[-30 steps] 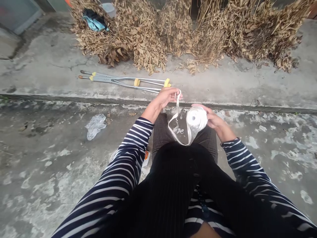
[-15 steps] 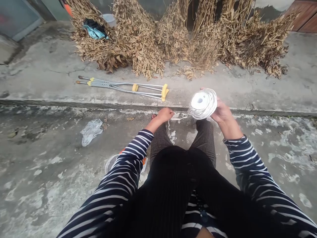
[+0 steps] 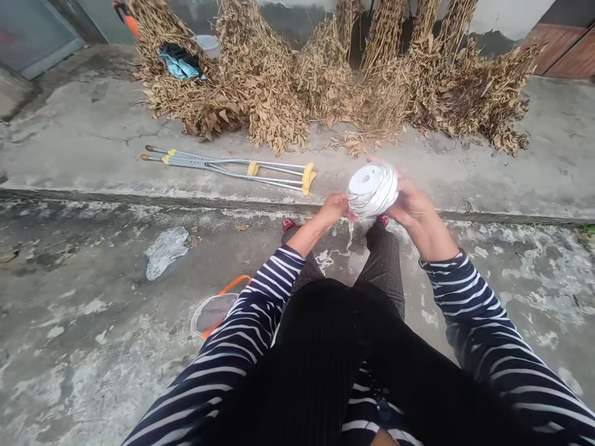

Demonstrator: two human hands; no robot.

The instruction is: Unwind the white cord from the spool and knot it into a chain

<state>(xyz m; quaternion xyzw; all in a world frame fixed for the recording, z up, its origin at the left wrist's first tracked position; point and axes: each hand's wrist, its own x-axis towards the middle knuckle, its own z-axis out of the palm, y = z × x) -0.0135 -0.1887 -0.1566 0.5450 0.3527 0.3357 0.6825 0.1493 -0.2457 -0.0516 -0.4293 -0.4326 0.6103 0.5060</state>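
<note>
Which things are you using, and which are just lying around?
In use:
- ribbon roll, in the right hand
- loose ribbon, pinched by the left hand

Lying about:
- crutches
- plastic bag
- dry branches
- blue cloth

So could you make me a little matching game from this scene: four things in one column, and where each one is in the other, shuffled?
Things:
1. white spool
2. crutches
3. clear plastic bag
4. blue cloth

Places:
A. on the lower ground, to the person's left
B. on top of the dry branches
C. held in the right hand
D. lying flat on the raised concrete, in front of the branches

Pairs: 1-C, 2-D, 3-A, 4-B.
</note>
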